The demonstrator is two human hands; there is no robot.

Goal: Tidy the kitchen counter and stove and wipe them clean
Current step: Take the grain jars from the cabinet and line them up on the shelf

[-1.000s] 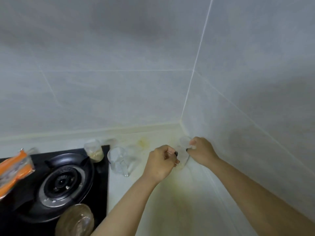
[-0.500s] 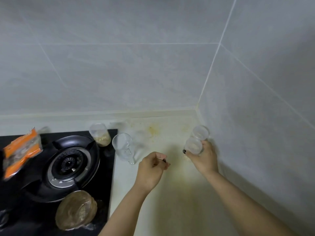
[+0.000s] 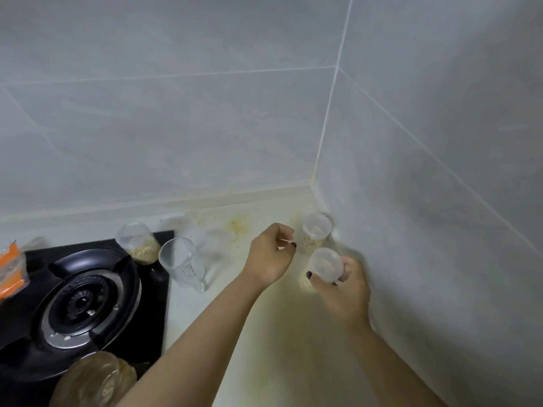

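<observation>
My right hand [image 3: 342,284] grips a small clear plastic jar [image 3: 325,265] with pale powder in it, close to the right wall. A second like jar [image 3: 316,227] stands in the counter's corner just behind it. My left hand [image 3: 270,255] hovers beside them with fingers curled, pinching a thin pale stick. The cream counter [image 3: 264,348] is stained yellow. The black gas stove [image 3: 76,301] lies at the left.
A clear jar with tan powder [image 3: 138,243] sits on the stove's back right corner. A glass mug [image 3: 180,264] stands on the counter beside it. A glass lid [image 3: 94,380] rests at the stove's front edge, an orange packet [image 3: 11,271] at far left.
The view has tilted down and closer. My right hand has drawn the jar a little away from the corner jar; my left hand has moved right, toward the jars.
</observation>
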